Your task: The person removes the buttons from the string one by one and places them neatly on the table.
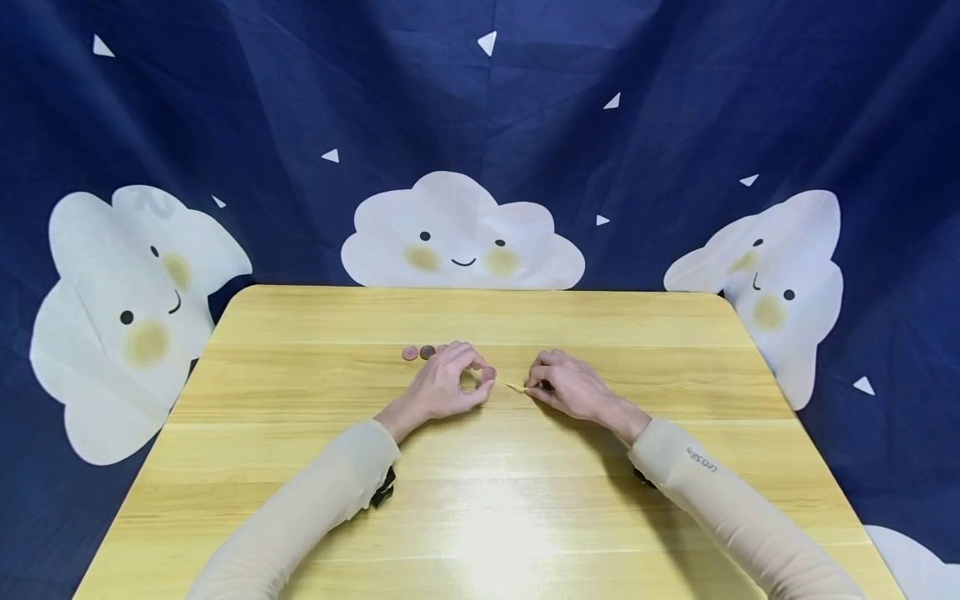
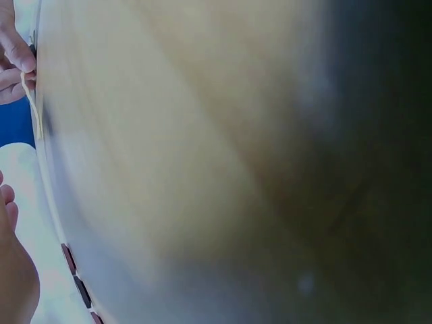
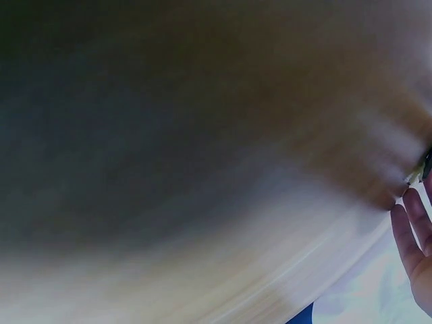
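In the head view my left hand [image 1: 442,385] pinches a round pinkish-brown button [image 1: 489,373] between thumb and forefinger, above the table. My right hand [image 1: 570,385] pinches a thin yellow string [image 1: 513,386], which runs leftward to the left fingertips. Whether it passes through the button cannot be made out. Left of the left hand lie a pink button [image 1: 409,353] and a dark brown button [image 1: 427,352]; a third button [image 1: 441,350] is partly covered by that hand. The left wrist view catches the string [image 2: 31,104] hanging from the right fingers.
A light wood-grain table [image 1: 480,483] spreads under both forearms. Behind it hangs a dark blue cloth [image 1: 450,100] with white clouds and small triangles. Both wrist views are mostly blurred tabletop, with hands only at their edges.
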Demonstrator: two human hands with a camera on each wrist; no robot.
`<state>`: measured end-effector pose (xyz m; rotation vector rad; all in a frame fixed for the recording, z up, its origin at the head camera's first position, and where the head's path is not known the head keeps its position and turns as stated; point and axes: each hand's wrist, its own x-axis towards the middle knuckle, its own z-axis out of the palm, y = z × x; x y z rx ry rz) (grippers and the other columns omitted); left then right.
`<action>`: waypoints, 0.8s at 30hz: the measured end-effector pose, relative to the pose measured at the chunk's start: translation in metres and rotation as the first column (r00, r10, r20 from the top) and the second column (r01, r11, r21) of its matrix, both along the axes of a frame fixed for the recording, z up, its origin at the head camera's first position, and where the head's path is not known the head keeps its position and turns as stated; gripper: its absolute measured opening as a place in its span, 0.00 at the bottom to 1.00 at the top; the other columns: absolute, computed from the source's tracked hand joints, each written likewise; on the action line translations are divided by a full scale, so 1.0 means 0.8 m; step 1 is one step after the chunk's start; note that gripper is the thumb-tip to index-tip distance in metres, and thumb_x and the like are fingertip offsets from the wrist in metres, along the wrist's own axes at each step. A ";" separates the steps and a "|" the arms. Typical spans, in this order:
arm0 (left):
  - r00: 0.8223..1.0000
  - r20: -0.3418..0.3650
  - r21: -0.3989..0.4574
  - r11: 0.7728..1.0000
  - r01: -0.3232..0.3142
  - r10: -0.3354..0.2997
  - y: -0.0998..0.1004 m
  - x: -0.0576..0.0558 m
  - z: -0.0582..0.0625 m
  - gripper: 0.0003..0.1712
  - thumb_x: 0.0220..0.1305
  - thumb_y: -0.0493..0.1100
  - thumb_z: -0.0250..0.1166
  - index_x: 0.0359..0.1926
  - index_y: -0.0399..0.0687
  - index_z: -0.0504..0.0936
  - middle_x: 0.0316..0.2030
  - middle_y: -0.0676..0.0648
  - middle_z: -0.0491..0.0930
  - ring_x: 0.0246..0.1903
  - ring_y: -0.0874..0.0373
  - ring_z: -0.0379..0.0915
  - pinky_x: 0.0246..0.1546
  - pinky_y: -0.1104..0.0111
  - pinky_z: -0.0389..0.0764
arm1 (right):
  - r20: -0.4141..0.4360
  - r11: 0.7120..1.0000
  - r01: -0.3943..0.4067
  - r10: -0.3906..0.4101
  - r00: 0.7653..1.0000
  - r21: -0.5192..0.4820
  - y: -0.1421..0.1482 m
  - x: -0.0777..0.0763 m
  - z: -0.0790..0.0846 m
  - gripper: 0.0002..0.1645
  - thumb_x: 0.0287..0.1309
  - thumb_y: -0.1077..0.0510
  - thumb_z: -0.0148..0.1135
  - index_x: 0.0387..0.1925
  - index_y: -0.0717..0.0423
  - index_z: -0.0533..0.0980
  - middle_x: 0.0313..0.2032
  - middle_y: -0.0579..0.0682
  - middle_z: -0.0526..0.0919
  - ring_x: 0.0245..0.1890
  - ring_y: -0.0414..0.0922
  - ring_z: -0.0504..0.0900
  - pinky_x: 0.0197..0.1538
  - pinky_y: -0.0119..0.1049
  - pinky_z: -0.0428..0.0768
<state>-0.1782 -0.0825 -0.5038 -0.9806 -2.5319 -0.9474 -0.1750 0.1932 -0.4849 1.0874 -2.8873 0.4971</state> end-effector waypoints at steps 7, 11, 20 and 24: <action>0.999 0.000 -0.017 0.999 -0.032 0.032 -0.010 -0.006 0.004 0.10 0.60 0.50 0.73 0.41 0.54 0.85 0.39 0.54 0.86 0.45 0.57 0.82 0.52 0.64 0.85 | -0.007 1.000 -0.002 0.002 1.000 -0.003 0.002 -0.001 -0.001 0.02 0.67 0.53 0.72 0.36 0.41 0.86 0.43 0.43 0.86 0.46 0.46 0.83 0.44 0.41 0.85; 0.998 -0.018 -0.041 0.997 -0.063 0.063 -0.019 -0.012 0.005 0.11 0.60 0.51 0.73 0.40 0.53 0.85 0.39 0.53 0.87 0.43 0.56 0.82 0.42 0.64 0.84 | -0.010 1.000 0.003 -0.003 1.000 0.004 0.002 0.000 -0.001 0.03 0.68 0.51 0.71 0.36 0.42 0.86 0.43 0.43 0.85 0.45 0.45 0.82 0.42 0.40 0.84; 0.996 -0.047 -0.060 0.995 -0.084 0.081 -0.038 -0.030 0.002 0.10 0.61 0.49 0.73 0.38 0.49 0.85 0.36 0.49 0.85 0.39 0.55 0.78 0.44 0.64 0.83 | 0.002 1.000 0.005 -0.005 1.000 0.012 0.001 -0.001 -0.001 0.04 0.70 0.51 0.68 0.37 0.42 0.87 0.43 0.43 0.86 0.45 0.44 0.82 0.43 0.39 0.83; 0.995 -0.034 -0.095 0.990 -0.101 0.098 -0.041 -0.036 0.002 0.10 0.63 0.50 0.72 0.37 0.50 0.85 0.36 0.50 0.85 0.39 0.56 0.77 0.44 0.64 0.82 | -0.009 1.000 -0.003 0.003 1.000 0.011 0.002 0.000 -0.002 0.04 0.69 0.51 0.69 0.38 0.42 0.87 0.42 0.42 0.85 0.45 0.44 0.82 0.42 0.37 0.82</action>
